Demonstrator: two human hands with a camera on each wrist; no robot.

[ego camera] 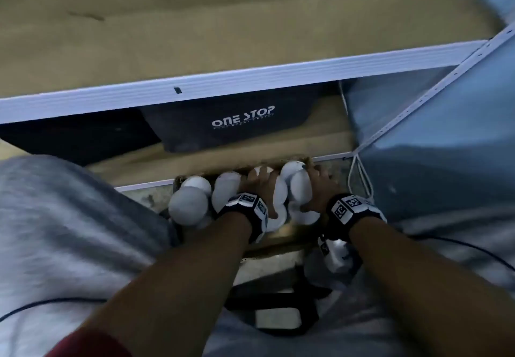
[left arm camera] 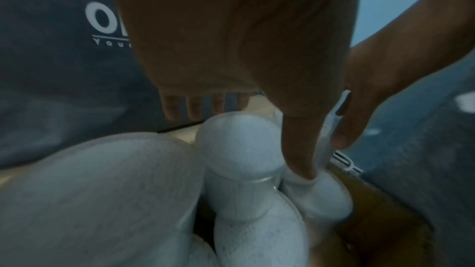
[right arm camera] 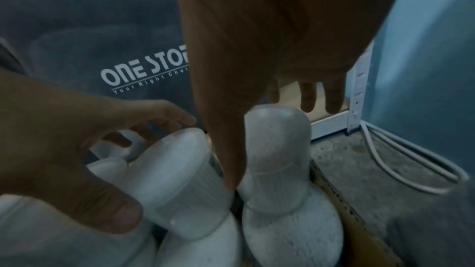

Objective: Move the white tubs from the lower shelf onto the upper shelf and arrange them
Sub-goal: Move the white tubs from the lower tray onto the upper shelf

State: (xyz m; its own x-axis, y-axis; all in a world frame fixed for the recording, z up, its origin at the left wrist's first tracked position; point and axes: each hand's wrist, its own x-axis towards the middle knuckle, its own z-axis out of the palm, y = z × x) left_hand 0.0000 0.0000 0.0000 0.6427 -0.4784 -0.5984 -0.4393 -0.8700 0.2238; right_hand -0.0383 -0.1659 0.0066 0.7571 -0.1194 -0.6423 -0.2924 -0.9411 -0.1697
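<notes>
left hand and right hand are clasped round neighbouring white tubs, for lifting onto the upper shelf

Blue wall at right; speckled grey floor; white cable along wall foot; dim light.

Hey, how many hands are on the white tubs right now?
2. The left hand wraps a middle tub stack; the right hand wraps the rightmost tub stack.
</notes>
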